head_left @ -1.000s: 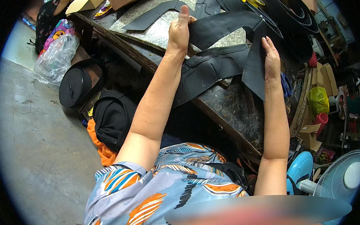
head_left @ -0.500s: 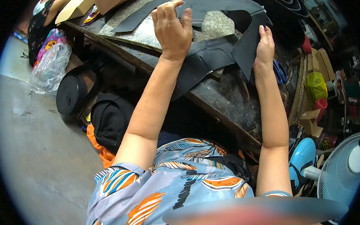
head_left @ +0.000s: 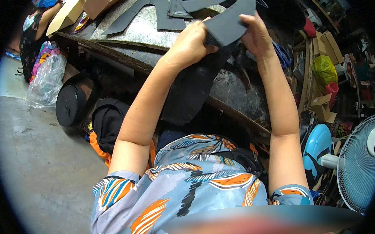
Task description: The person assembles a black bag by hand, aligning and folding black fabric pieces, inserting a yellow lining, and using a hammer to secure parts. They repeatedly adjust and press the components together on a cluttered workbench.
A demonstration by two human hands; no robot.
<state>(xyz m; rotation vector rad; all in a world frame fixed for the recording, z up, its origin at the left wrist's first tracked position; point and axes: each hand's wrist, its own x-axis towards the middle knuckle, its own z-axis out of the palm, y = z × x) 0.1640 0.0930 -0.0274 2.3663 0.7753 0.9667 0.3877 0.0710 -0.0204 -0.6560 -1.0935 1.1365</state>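
Above the workbench I hold up a dark grey, curved flat cut-out piece (head_left: 230, 23) that looks like leather or sheet material. My left hand (head_left: 190, 44) is closed at its left edge, the thumb below. My right hand (head_left: 257, 36) pinches its right edge, fingers partly behind it. A darker black piece (head_left: 186, 93) hangs below, over the bench's front edge; where it joins the upper piece is hidden. Further back on the bench lie another angled dark grey piece (head_left: 137, 11) and a black stitched piece (head_left: 179, 5).
A pale stone-like slab (head_left: 119, 19) lies on the worn dark bench (head_left: 242, 101). Left of me stand a black round roll (head_left: 70, 104) and a black bundle (head_left: 107, 121). A white fan (head_left: 359, 163) is at right. Another person (head_left: 32, 36) sits at far left.
Both hands have come closer together, lifting the curved piece off the bench. My left hand has moved down and closed at its edge. The angled piece at the back is now more exposed.
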